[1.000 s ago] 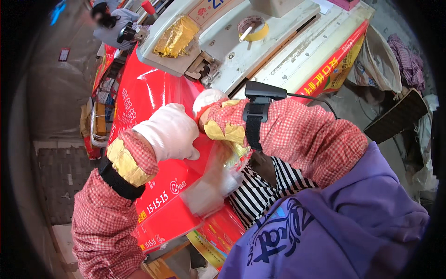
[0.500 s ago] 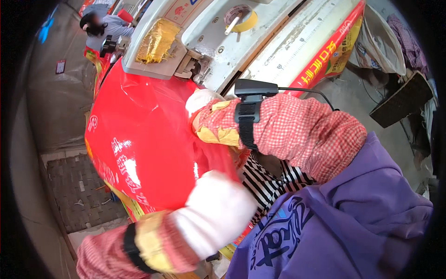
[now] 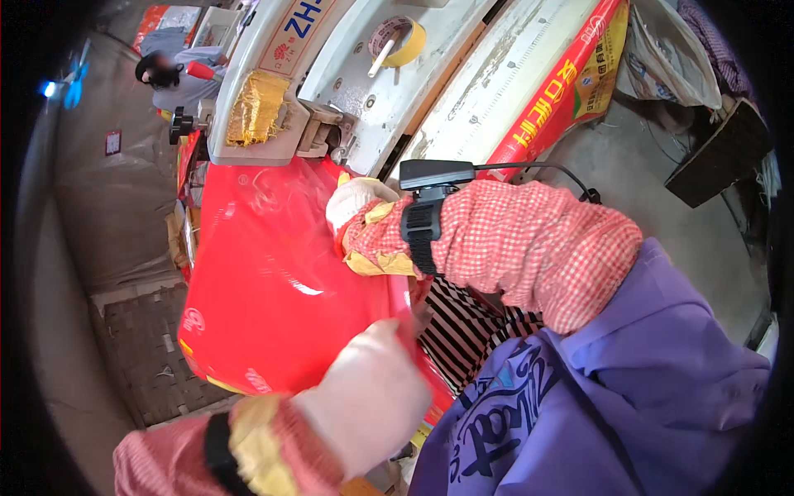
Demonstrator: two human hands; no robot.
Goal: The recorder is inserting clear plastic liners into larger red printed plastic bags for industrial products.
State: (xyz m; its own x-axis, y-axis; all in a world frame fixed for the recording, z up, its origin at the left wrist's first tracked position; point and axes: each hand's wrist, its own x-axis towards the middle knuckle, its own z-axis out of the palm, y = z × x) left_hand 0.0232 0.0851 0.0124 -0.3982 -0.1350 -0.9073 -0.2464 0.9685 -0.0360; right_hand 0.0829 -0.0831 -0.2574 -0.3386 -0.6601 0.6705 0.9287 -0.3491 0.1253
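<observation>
Gripping glossy red plastic sheet (image 3: pixel 273 289), draped from machine head (image 3: pixel 273 99) down toward lap: L hand (image 3: pixel 364 405) gloved, closed on near lower edge; R hand (image 3: pixel 351 202) pressing top edge by feed, grasp can't tell. Prob. light, limp, slippery; best pinched at edges. Open room to L side, machine bed (image 3: pixel 488 91) crowding R.
</observation>
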